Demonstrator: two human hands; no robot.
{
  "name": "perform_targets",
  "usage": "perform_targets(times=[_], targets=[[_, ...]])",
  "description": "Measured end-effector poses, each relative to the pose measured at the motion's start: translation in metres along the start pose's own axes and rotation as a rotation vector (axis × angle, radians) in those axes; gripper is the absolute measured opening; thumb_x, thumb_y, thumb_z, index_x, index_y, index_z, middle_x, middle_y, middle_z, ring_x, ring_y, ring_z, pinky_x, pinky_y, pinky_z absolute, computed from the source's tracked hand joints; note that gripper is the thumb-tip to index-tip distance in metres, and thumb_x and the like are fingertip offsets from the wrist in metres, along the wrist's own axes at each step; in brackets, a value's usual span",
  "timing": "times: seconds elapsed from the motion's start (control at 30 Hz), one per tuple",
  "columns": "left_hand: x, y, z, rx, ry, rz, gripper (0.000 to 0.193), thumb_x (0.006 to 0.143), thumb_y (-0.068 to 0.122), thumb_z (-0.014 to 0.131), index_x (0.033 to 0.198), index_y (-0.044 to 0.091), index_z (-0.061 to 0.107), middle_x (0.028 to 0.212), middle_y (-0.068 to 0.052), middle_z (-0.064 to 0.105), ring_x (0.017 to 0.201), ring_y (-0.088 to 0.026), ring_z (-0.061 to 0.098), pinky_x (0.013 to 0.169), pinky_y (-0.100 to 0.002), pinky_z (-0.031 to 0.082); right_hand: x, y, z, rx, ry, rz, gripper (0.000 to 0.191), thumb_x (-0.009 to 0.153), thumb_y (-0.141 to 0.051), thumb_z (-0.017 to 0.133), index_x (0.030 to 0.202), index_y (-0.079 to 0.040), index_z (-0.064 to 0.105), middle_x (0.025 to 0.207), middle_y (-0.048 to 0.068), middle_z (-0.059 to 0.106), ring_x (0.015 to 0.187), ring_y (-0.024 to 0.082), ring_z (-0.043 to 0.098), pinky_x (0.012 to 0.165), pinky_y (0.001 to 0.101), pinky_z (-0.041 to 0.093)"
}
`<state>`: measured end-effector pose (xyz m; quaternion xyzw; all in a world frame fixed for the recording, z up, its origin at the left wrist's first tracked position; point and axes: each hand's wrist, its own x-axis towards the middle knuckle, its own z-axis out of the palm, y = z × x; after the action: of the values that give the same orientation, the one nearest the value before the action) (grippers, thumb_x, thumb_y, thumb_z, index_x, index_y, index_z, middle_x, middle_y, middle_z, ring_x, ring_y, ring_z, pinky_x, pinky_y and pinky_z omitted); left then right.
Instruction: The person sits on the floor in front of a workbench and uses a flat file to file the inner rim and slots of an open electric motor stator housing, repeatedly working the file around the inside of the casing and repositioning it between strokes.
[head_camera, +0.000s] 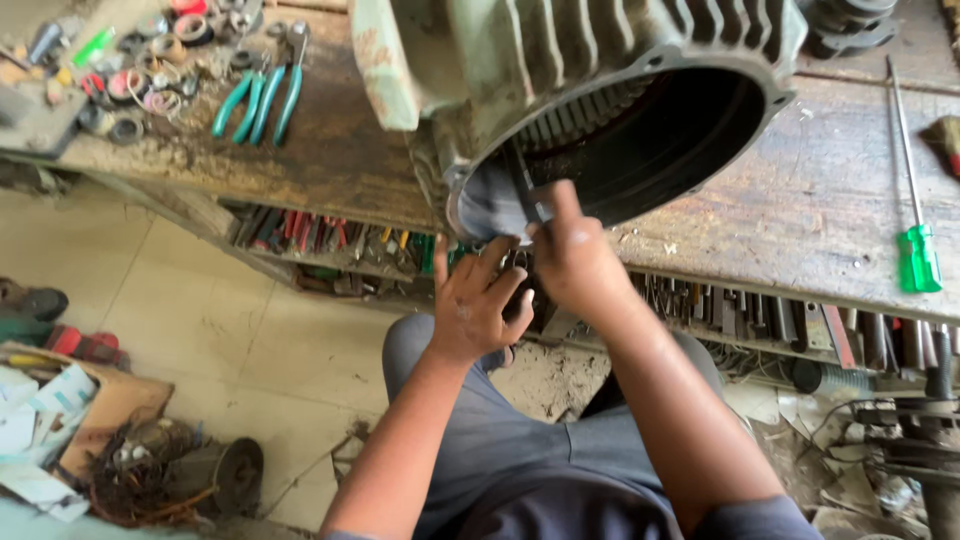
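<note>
Head view: I see green finned motor housing (560, 90) lying on worn wooden bench (800, 210), open mouth toward me. Right hand (570, 250) pinches thin dark strip (524, 190) at lower rim of bore — fingers clenched on it. Left hand (480, 300) just below, fingers curled; whether it grips anything, I cannot tell. My judgement: strip partly into stator slots, bore otherwise bare — most work left. Pliers (262, 95), green screwdriver (915, 240) lie untouched.

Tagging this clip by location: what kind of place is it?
Likely a motor repair workshop: a finned green motor housing on a worn wooden bench, pliers, and a shelf of hand tools underneath.
</note>
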<state>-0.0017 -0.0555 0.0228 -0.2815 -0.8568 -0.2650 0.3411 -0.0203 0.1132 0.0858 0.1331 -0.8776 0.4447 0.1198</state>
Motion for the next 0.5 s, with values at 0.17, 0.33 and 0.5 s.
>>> perform_targets(times=[0.17,0.33,0.5], targets=[[-0.002,-0.002,0.003,-0.011,0.002,0.027,0.023,0.086,0.029,0.073,0.102,0.014,0.064,0.138,-0.006,0.062,0.092,-0.024,0.061,0.123,-0.065,0.021,-0.001,0.001,-0.005,0.049,-0.053,-0.074,0.038,0.096,-0.003,0.057,0.133,-0.002,0.046,0.071,0.026,0.065,0.072,0.049,0.067,0.06,0.0529,0.05],[-0.004,-0.003,0.005,0.007,0.016,0.021,0.025,0.086,0.031,0.072,0.104,0.014,0.066,0.138,-0.006,0.057,0.095,-0.026,0.062,0.123,-0.067,0.019,0.003,0.0,0.002,0.12,0.048,-0.035,0.04,0.097,-0.005,0.061,0.133,-0.001,0.046,0.068,0.023,0.064,0.063,0.045,0.064,0.056,0.0478,0.047],[-0.004,-0.002,0.0,-0.009,-0.08,-0.033,0.019,0.087,0.031,0.072,0.095,0.014,0.069,0.141,-0.001,0.058,0.088,-0.023,0.061,0.124,-0.067,0.023,-0.06,0.01,-0.03,0.081,-0.082,0.04,0.032,0.099,-0.011,0.06,0.128,-0.003,0.052,0.073,0.008,0.06,0.062,0.015,0.059,0.055,0.0346,0.05]])
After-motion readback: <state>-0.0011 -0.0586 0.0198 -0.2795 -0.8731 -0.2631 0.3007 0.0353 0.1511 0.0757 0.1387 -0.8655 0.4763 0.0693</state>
